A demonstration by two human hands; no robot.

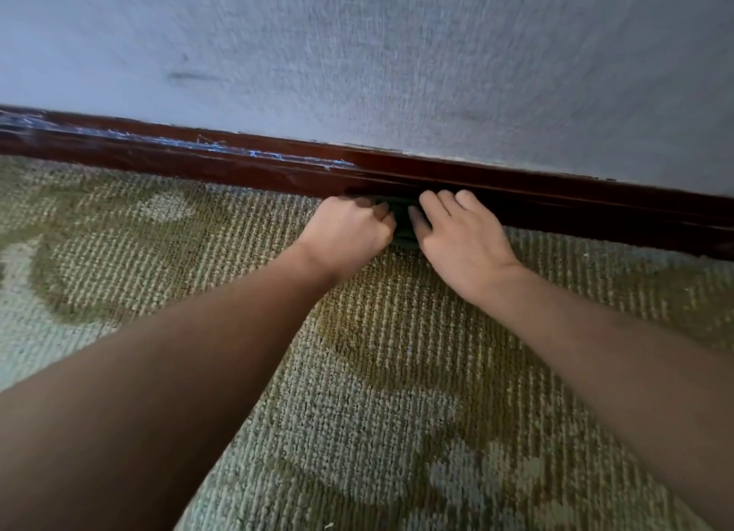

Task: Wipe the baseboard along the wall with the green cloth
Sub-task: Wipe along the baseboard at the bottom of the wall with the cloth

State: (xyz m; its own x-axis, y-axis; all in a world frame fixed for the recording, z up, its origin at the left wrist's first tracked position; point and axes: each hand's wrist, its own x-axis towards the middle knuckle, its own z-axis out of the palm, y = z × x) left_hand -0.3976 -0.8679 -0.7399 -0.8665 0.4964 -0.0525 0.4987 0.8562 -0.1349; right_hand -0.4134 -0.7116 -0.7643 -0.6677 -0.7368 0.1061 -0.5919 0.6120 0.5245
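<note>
Two bare arms reach over the green and tan carpet (397,411). The left hand (345,228) curls its fingers round the green cloth (404,234). The right hand (460,232) lies flat, fingers straight, touching the cloth. The cloth sits between the hands, low against the dark brown baseboard (556,208). Farther back is the grey wall (397,54).
</note>
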